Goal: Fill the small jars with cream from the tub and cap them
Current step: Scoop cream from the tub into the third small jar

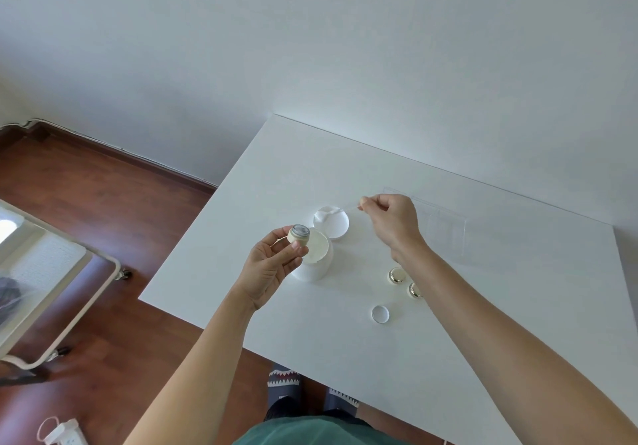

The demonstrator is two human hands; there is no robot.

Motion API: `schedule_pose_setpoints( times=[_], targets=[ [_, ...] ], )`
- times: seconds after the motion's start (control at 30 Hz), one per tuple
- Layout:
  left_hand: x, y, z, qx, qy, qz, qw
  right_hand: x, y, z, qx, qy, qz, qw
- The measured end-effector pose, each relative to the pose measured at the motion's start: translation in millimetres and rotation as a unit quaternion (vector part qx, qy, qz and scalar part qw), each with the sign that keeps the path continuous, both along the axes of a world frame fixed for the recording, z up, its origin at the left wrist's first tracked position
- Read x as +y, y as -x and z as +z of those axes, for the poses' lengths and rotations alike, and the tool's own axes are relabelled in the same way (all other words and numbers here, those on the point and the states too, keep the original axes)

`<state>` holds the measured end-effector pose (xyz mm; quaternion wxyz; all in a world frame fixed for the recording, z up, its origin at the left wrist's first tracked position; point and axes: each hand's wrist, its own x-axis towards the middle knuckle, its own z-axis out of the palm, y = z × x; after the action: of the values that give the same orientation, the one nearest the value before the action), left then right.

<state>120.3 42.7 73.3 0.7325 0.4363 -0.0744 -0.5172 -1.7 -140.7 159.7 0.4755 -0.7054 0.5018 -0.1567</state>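
My left hand point(272, 265) holds a small cream-coloured jar point(299, 235) between thumb and fingertips, its open mouth tilted up, just left of the white tub point(316, 261) of cream. My right hand point(392, 220) pinches a thin clear spatula point(345, 208) whose tip rests over the tub's white lid point(331, 222), which lies upside down behind the tub with a smear of cream in it. Two shiny gold caps point(397, 275) point(415, 290) sit on the table under my right forearm. A small clear inner disc point(380, 314) lies nearer the front edge.
The white table point(483, 323) stands against a white wall. A clear plastic tray point(445, 230) lies at the back right of the table. To the left are a wooden floor and a white wheeled cart point(51, 289).
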Motion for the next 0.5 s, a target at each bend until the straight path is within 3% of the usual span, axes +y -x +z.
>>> schedule_pose_setpoints(
  times=[0.2,0.5],
  targets=[
    [-13.4,3.2,7.2,-0.001,0.01,-0.022,1.0,2.3,-3.2,20.1,0.002,0.046,0.02,0.999],
    [-19.7,3.3,13.4,-0.015,0.011,-0.038,0.999,13.1,-7.0,24.4,0.063,0.257,0.092,0.96]
  ],
)
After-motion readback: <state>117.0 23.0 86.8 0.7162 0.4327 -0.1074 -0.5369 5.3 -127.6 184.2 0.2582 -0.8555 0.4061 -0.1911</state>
